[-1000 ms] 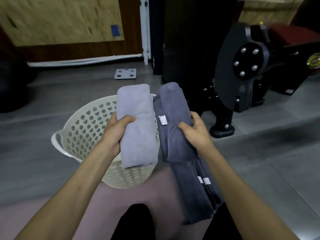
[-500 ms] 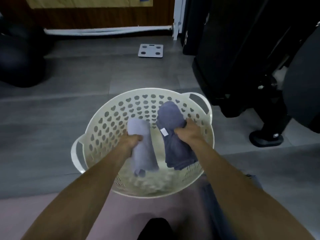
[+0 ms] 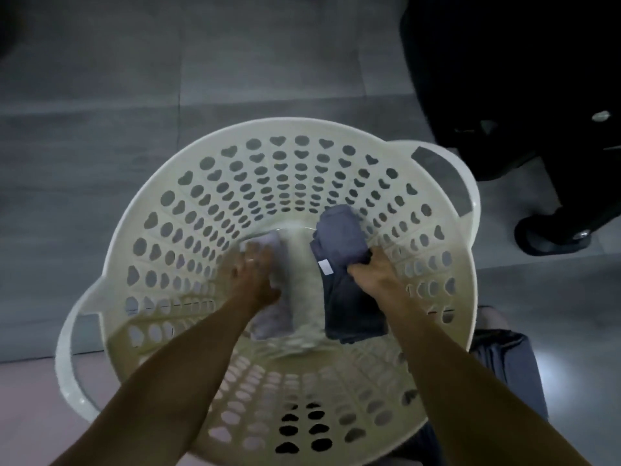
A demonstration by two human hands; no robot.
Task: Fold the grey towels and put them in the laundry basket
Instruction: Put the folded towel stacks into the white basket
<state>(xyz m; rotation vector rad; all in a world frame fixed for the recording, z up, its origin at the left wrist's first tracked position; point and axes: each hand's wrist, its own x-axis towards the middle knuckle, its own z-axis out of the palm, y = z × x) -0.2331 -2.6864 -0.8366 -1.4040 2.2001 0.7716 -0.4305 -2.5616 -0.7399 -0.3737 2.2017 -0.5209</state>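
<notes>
Both my hands are down inside the cream laundry basket (image 3: 208, 156), whose walls have heart-shaped holes. My left hand (image 3: 253, 275) holds a folded light grey towel (image 3: 275, 314) at the basket's bottom, left of centre; the hand is blurred. My right hand (image 3: 368, 274) grips a folded dark grey towel (image 3: 341, 237) with a white label, lying at the bottom right. A strip of bare basket floor separates the two towels.
The basket stands on a grey tiled floor (image 3: 100, 95). Black gym equipment (image 3: 521, 79) with a round foot (image 3: 551, 235) rises at the upper right. More dark grey cloth (image 3: 504, 361) lies just outside the basket at the right. A pink mat (image 3: 30, 408) is at the lower left.
Both hands have carried the two folded towels from above the rim down to the basket's bottom. The view has tilted down and closer over the basket.
</notes>
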